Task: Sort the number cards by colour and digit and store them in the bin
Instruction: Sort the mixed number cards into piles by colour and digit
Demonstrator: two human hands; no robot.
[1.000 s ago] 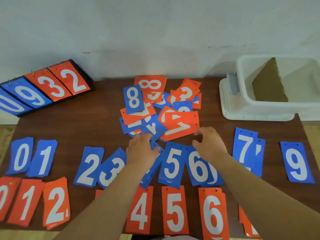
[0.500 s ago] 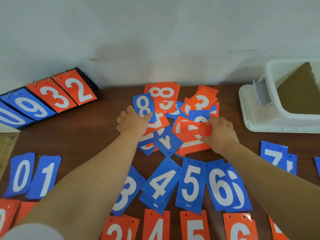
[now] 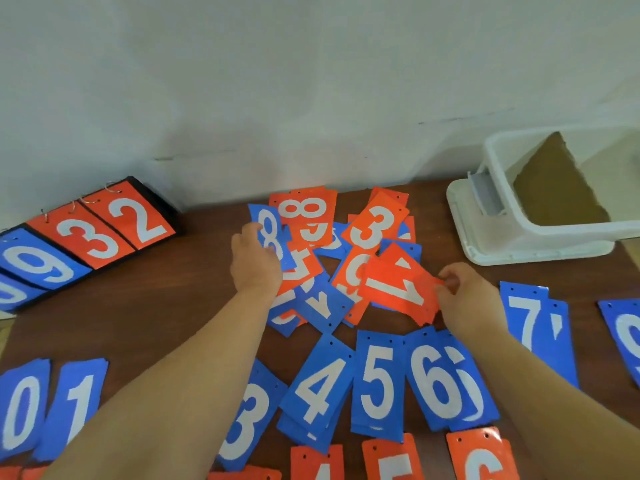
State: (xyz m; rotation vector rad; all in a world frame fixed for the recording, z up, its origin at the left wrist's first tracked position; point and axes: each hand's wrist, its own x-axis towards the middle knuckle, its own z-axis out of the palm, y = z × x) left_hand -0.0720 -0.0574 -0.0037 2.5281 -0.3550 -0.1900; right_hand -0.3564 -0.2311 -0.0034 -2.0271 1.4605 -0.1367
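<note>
A loose heap of red and blue number cards (image 3: pixel 332 268) lies in the middle of the brown table (image 3: pixel 166 299). My left hand (image 3: pixel 254 261) grips the edge of a blue 8 card (image 3: pixel 273 233) at the heap's left side. My right hand (image 3: pixel 464 296) pinches the corner of a red 1 card (image 3: pixel 394 289), lifted a little off the heap's right side. Sorted blue cards 0 (image 3: pixel 20 410), 1 (image 3: pixel 76 407), 3, 4 (image 3: pixel 322 389), 5, 6, 7 (image 3: pixel 533 323) form a row nearer me, with red cards below them. The white bin (image 3: pixel 519 233) stands at the back right.
A black flip scoreboard (image 3: pixel 86 237) showing 9, 3 and 2 leans at the back left by the wall. A brown cardboard piece (image 3: pixel 557 188) stands inside the bin. A blue 9 card (image 3: pixel 627 334) lies at the right edge.
Both hands went from the sorted row forward into the heap. The left hand took hold of the blue 8 and the right hand pulled the red 1 to the right and lifted it.
</note>
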